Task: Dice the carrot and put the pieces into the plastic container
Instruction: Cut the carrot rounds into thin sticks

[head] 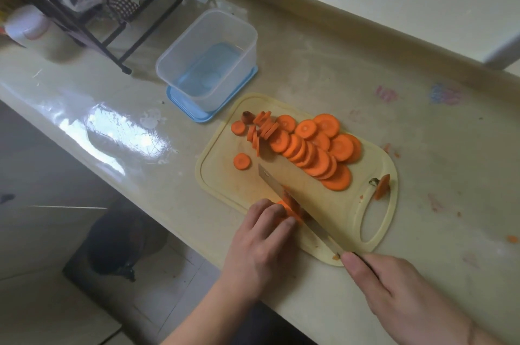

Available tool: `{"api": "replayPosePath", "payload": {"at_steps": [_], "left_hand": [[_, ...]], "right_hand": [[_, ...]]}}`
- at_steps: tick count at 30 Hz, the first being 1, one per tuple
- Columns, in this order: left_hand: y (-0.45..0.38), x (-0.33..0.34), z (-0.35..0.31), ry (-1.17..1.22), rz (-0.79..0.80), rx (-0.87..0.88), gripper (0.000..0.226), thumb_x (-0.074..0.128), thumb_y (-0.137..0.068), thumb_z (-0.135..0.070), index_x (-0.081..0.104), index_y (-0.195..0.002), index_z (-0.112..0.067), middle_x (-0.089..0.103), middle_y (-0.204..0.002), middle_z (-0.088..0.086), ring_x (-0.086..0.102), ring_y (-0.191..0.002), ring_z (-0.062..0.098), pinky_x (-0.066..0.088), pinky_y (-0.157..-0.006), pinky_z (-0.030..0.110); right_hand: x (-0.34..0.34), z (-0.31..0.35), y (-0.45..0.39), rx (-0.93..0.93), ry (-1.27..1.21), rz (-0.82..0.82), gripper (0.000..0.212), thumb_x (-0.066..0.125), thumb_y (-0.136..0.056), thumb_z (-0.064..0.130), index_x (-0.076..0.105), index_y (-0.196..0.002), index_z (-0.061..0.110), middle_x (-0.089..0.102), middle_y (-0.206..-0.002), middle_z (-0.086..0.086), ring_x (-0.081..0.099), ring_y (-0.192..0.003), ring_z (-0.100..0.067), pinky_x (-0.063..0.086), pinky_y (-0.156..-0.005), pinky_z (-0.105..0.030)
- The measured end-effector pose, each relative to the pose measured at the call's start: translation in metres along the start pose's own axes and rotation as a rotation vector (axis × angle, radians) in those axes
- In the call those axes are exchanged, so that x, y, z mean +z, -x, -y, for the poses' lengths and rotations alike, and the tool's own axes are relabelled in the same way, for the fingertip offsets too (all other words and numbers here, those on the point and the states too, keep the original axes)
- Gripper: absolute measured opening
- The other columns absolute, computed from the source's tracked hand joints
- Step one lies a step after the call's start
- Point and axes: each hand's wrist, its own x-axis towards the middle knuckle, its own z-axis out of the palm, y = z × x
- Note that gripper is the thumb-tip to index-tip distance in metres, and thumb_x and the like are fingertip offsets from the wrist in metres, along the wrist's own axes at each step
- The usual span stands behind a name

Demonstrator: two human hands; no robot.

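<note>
A cream cutting board (225, 176) lies on the counter with several round carrot slices (315, 148) spread over its far half. My left hand (261, 243) holds a small stack of carrot slices (289, 208) down at the board's near edge with curled fingers. My right hand (394, 288) grips the handle of a knife (281, 190), whose blade cuts into that stack. The carrot's stem end (382, 186) sits by the board's handle hole. The clear plastic container (208, 58) stands empty on its blue lid beyond the board.
A black wire rack (92, 7) with bags stands at the back left, a white jar (26, 25) beside it. The counter's front edge runs diagonally left of my hands, with the floor and a dark bin (118, 237) below. Carrot scraps (512, 238) dot the right counter.
</note>
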Motion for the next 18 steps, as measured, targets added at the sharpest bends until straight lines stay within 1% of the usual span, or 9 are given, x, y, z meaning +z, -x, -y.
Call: {"api": "replayPosePath", "payload": {"at_steps": [1, 3, 5, 8, 10, 11, 12, 15, 18], "left_hand": [[0.002, 0.000, 0.001, 0.004, 0.009, 0.000, 0.019, 0.071, -0.089, 0.000, 0.072, -0.109, 0.000, 0.057, -0.118, 0.011, 0.054, -0.111, 0.035, 0.047, -0.093, 0.037], [0.004, 0.000, 0.003, 0.008, 0.046, -0.010, 0.030, 0.075, -0.083, 0.008, 0.072, -0.111, 0.000, 0.060, -0.122, 0.014, 0.054, -0.114, 0.037, 0.047, -0.094, 0.038], [0.006, 0.001, 0.004, 0.018, 0.059, -0.017, 0.035, 0.077, -0.079, 0.010, 0.073, -0.112, -0.001, 0.061, -0.124, 0.014, 0.053, -0.116, 0.037, 0.046, -0.096, 0.037], [0.005, 0.003, 0.007, 0.026, 0.056, -0.019, 0.036, 0.081, -0.076, 0.009, 0.074, -0.110, -0.002, 0.063, -0.123, 0.013, 0.053, -0.113, 0.035, 0.045, -0.096, 0.035], [0.005, 0.005, 0.007, 0.027, 0.054, -0.018, 0.037, 0.081, -0.075, 0.009, 0.075, -0.109, -0.002, 0.064, -0.123, 0.012, 0.054, -0.111, 0.035, 0.046, -0.094, 0.034], [0.005, 0.005, 0.007, 0.023, 0.050, -0.015, 0.036, 0.080, -0.076, 0.009, 0.075, -0.110, -0.003, 0.064, -0.123, 0.012, 0.053, -0.111, 0.034, 0.046, -0.094, 0.034], [0.005, 0.004, 0.007, 0.021, 0.044, -0.007, 0.034, 0.080, -0.077, 0.007, 0.075, -0.109, -0.003, 0.064, -0.123, 0.012, 0.054, -0.110, 0.034, 0.046, -0.092, 0.033], [0.002, 0.003, 0.006, 0.016, -0.005, 0.029, 0.018, 0.071, -0.089, -0.002, 0.075, -0.107, -0.002, 0.065, -0.120, 0.012, 0.055, -0.106, 0.034, 0.048, -0.089, 0.034], [-0.001, 0.001, 0.002, 0.037, -0.038, 0.033, 0.019, 0.061, -0.097, -0.011, 0.076, -0.106, -0.003, 0.064, -0.120, 0.008, 0.056, -0.103, 0.032, 0.049, -0.089, 0.034]], "right_hand": [[0.001, 0.000, 0.003, 0.002, 0.008, 0.009, 0.072, 0.017, -0.073, 0.085, 0.041, -0.069, 0.017, 0.046, -0.051, 0.001, 0.044, -0.050, -0.008, 0.035, -0.052, -0.023], [0.003, -0.001, 0.007, -0.008, 0.036, 0.008, 0.086, 0.011, -0.065, 0.093, 0.039, -0.065, 0.012, 0.048, -0.053, -0.001, 0.045, -0.051, -0.009, 0.035, -0.053, -0.023], [0.004, -0.006, 0.010, -0.004, 0.050, 0.003, 0.095, 0.006, -0.060, 0.097, 0.046, -0.066, 0.011, 0.057, -0.061, -0.003, 0.053, -0.056, -0.011, 0.041, -0.058, -0.024], [0.003, -0.013, 0.015, 0.025, 0.066, 0.007, 0.106, 0.000, -0.058, 0.098, 0.057, -0.079, 0.011, 0.067, -0.075, -0.002, 0.061, -0.071, -0.008, 0.048, -0.070, -0.025], [0.004, -0.016, 0.016, 0.033, 0.100, 0.015, 0.110, -0.003, -0.058, 0.097, 0.060, -0.087, 0.012, 0.069, -0.084, -0.001, 0.063, -0.081, -0.006, 0.049, -0.079, -0.027], [0.004, -0.016, 0.016, 0.033, 0.104, 0.022, 0.109, -0.003, -0.059, 0.097, 0.059, -0.086, 0.011, 0.069, -0.084, -0.001, 0.063, -0.081, -0.007, 0.049, -0.079, -0.027], [0.005, -0.014, 0.014, 0.032, 0.100, 0.029, 0.106, -0.002, -0.059, 0.096, 0.058, -0.081, 0.011, 0.068, -0.080, -0.002, 0.062, -0.076, -0.008, 0.049, -0.075, -0.026], [0.010, -0.003, 0.001, 0.004, 0.086, 0.030, 0.086, 0.006, -0.067, 0.091, 0.044, -0.062, 0.014, 0.056, -0.062, 0.002, 0.049, -0.057, -0.011, 0.039, -0.059, -0.029], [0.017, 0.008, -0.013, -0.051, 0.094, 0.010, 0.066, 0.013, -0.079, 0.077, 0.039, -0.057, 0.021, 0.053, -0.060, 0.013, 0.047, -0.056, -0.012, 0.037, -0.056, -0.031]]}}
